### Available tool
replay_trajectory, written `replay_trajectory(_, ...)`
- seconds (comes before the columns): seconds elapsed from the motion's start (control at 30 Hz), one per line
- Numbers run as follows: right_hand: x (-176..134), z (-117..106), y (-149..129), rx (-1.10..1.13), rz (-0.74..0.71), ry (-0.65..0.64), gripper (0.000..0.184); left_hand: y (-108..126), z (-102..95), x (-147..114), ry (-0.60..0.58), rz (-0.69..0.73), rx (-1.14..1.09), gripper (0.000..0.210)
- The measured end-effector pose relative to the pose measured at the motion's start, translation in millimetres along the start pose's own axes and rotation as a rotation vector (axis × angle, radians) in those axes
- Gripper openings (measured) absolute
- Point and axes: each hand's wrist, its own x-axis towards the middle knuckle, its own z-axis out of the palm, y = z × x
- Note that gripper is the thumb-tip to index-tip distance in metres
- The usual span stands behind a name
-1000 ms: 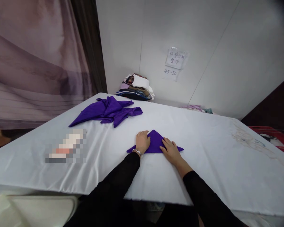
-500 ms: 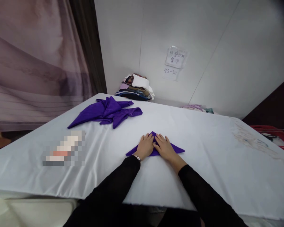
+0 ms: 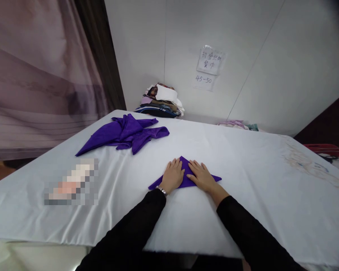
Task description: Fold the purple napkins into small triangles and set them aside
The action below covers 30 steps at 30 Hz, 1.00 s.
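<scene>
A purple cloth napkin (image 3: 186, 181) lies folded into a flat triangle on the white-covered table (image 3: 260, 210), its point facing away from me. My left hand (image 3: 173, 175) rests flat on its left half, fingers stretched toward the far point. On the right half lies my right hand (image 3: 201, 175), palm down with the fingers spread. Both hands touch the cloth without gripping it, and they cover part of its upper edges. A bracelet or watch (image 3: 161, 190) circles my left wrist.
A loose heap of purple cloths (image 3: 124, 131) lies at the far left of the table. Nearer is a blurred-out object (image 3: 72, 184). Folded fabrics (image 3: 161, 101) are stacked by the wall, beneath handwritten signs (image 3: 210, 60). A red basket (image 3: 327, 150) stands at right.
My hands have slid apart over the folded napkin, the right one moving rightward, so more purple shows between them. The camera view has shifted slightly.
</scene>
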Motion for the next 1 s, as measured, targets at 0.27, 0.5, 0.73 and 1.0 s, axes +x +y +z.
replay_trajectory(0.27,-47.3,-4.1,56.3,-0.068,0.241,0.003,0.059,1.0,-3.8,1.4,-0.035,-0.024,-0.017,0.044)
replay_trajectory(0.5,-52.9,-12.9,33.8,-0.08,0.39,0.13,0.059,3.4,-9.4,2.7,-0.051,-0.019,-0.018,0.044)
replay_trajectory(0.73,-3.0,-2.2,-53.6,0.097,-0.063,0.0,0.073,-3.7,-9.2,2.2,-0.101,0.061,0.052,0.047)
replay_trajectory(1.0,-24.6,-3.5,9.7,0.034,0.153,0.008,0.07,-1.7,-5.5,5.8,-0.037,0.005,0.025,0.046)
